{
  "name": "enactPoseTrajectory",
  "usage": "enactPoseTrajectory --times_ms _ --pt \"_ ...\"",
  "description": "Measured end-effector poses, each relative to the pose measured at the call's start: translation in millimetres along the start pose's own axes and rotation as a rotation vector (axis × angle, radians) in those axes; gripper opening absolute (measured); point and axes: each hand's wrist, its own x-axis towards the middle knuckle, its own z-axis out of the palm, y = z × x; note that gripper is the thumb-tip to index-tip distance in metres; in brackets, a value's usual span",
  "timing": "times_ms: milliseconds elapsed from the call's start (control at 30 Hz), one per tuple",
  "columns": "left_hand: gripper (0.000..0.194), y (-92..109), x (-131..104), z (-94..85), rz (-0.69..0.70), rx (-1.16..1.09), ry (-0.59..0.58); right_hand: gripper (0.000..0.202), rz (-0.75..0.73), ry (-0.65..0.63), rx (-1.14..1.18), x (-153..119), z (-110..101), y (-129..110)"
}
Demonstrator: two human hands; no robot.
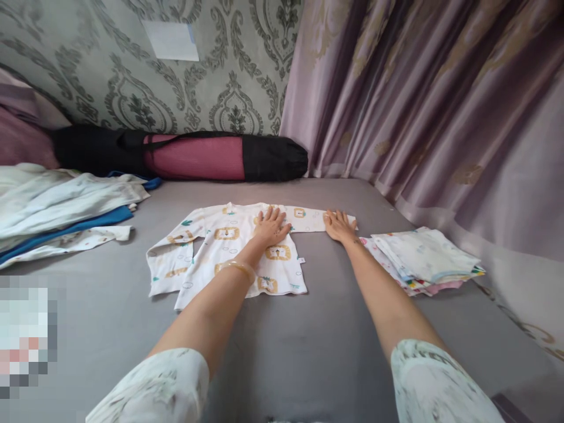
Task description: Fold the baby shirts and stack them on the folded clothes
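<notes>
A small white shirt point(238, 244) printed with yellow lions lies spread on the grey sheet. My left hand point(272, 226) rests flat on its upper right part, fingers spread, with a bangle on the wrist. The shirt's right-hand sleeve is stretched straight out, and my right hand point(339, 225) lies on it near the cuff, fingers apart. The left-hand sleeve is bent downward beside the body of the shirt. Neither hand grips the cloth.
A stack of folded clothes point(427, 255) lies at the right, near the curtain point(396, 88). Loose clothes point(66, 197) are heaped at the left. A black and pink rolled bag point(194, 157) lies along the patterned wall.
</notes>
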Motion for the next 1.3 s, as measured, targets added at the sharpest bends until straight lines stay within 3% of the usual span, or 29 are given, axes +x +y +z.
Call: enactPoseTrajectory --times_ms 100,167,300,467,567,733,833,933,1000,1133,1300 --pt "0.057 -0.7 0.7 1.7 0.000 -0.050 0.012 0.056 -0.026 0.112 -0.027 -7.2 0.8 -15.4" --pt "0.054 -1.9 1.3 2.2 -0.014 -0.104 0.034 0.055 -0.156 0.178 -0.029 -15.4 2.1 -34.5" --pt "0.050 -6.4 3.2 -0.3 -0.030 -0.230 0.122 0.056 -0.402 0.030 0.071 -31.8 6.3 -78.6" --pt "0.046 -15.9 -0.3 -11.0 -0.055 -0.293 0.140 0.059 -0.403 -0.059 0.070 -36.8 15.8 -102.3" --pt "0.044 -28.4 -18.5 -21.4 -0.023 -0.288 0.116 0.059 -0.405 -0.051 0.031 -33.5 18.5 -100.7" --pt "0.041 -64.2 -77.6 -49.1 0.010 -0.328 0.176 0.057 -0.374 -0.116 -0.010 -30.2 5.4 -104.7" --pt "0.038 -86.2 -114.1 -68.2 -0.105 -0.370 0.230 0.052 -0.391 -0.030 -0.059 -33.6 -1.7 -124.6" --pt "0.033 -102.7 -142.0 -80.0 -0.294 -0.386 0.355 0.052 -0.525 0.103 -0.029 -40.7 1.9 -156.8" --pt "0.030 -111.2 -155.2 -81.5 -0.400 -0.382 0.457 0.055 -0.566 0.065 0.001 -44.0 8.6 -178.1" --pt "0.031 -126.6 -171.9 -76.1 -0.555 -0.302 0.638 0.063 -0.493 0.008 0.014 -40.9 22.5 -202.3" --pt "0.039 -140.9 -183.4 -75.5 -0.756 -0.215 0.669 0.065 -0.454 0.016 0.029 -32.1 32.3 -204.3"
